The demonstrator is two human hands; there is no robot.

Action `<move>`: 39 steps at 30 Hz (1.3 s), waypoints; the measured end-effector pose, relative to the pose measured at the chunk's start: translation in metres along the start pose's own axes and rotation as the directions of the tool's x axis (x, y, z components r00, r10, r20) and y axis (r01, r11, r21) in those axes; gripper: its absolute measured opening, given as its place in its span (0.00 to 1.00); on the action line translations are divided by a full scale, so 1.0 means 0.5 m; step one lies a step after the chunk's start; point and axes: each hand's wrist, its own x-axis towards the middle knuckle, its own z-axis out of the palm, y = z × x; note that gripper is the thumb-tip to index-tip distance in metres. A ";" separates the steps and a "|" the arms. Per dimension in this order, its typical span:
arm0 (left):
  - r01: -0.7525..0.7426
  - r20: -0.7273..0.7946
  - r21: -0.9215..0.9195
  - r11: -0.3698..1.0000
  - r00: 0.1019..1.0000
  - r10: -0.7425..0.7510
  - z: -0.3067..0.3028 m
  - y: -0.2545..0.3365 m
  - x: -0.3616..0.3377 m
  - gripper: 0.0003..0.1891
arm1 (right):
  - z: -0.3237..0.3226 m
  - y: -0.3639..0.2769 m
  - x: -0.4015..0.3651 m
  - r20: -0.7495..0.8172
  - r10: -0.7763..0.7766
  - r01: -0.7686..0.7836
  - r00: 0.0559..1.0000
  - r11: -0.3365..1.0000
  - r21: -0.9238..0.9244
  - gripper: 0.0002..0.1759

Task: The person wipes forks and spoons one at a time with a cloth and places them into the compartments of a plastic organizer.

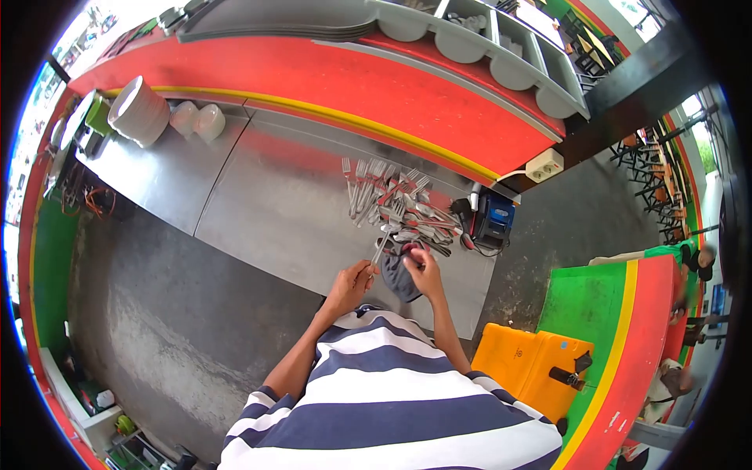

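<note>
My left hand is closed around the lower end of a slim silver piece of cutlery, which points up and away from me. Whether its head is a spoon or a fork I cannot tell. A dark grey cloth hangs between my hands, over the near part of the steel counter. Fingers bent, my right hand pinches the cloth's upper right side, near a dark red patch. Just beyond both hands lies a loose heap of forks, spoons and other cutlery, some with reddish handles.
Right of the heap stands a blue and black device with a cable. White bowls are stacked at the counter's far left. A grey cutlery tray rests on the red ledge above. A yellow case is at my right. People show at far right.
</note>
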 end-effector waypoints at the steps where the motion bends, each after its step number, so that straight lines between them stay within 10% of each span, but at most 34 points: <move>1: -0.011 -0.009 -0.028 1.000 1.000 0.011 0.013 0.005 0.007 0.14 | -0.009 0.012 -0.004 0.092 0.032 -0.033 0.995 0.999 0.010 0.21; 4: -0.005 0.006 -0.056 0.998 1.000 0.006 0.054 0.026 0.027 0.15 | -0.048 0.005 0.002 0.282 -0.074 0.108 0.957 0.988 -0.107 0.20; 8: -0.067 0.082 -0.148 0.987 0.993 0.080 0.112 0.039 0.051 0.14 | -0.121 -0.096 0.013 0.462 -0.045 -0.178 0.886 0.886 0.428 0.21; 20: -0.142 0.234 -0.206 0.968 0.954 0.190 0.243 0.111 0.124 0.10 | -0.256 -0.168 0.053 0.290 -0.216 -0.113 0.932 0.587 0.802 0.16; 24: -0.375 0.151 0.136 0.917 0.923 0.354 0.257 0.147 0.184 0.10 | -0.297 -0.176 0.111 0.194 -0.093 -0.051 0.977 0.775 0.630 0.12; 29: -0.480 -0.008 0.256 0.839 0.867 0.498 0.262 0.280 0.273 0.10 | -0.377 -0.294 0.188 0.024 -0.383 0.346 0.923 0.857 0.383 0.12; 39: -0.692 0.097 0.418 0.588 0.678 0.729 0.222 0.628 0.490 0.07 | -0.526 -0.534 0.424 -0.298 -0.743 0.780 0.599 0.626 0.006 0.10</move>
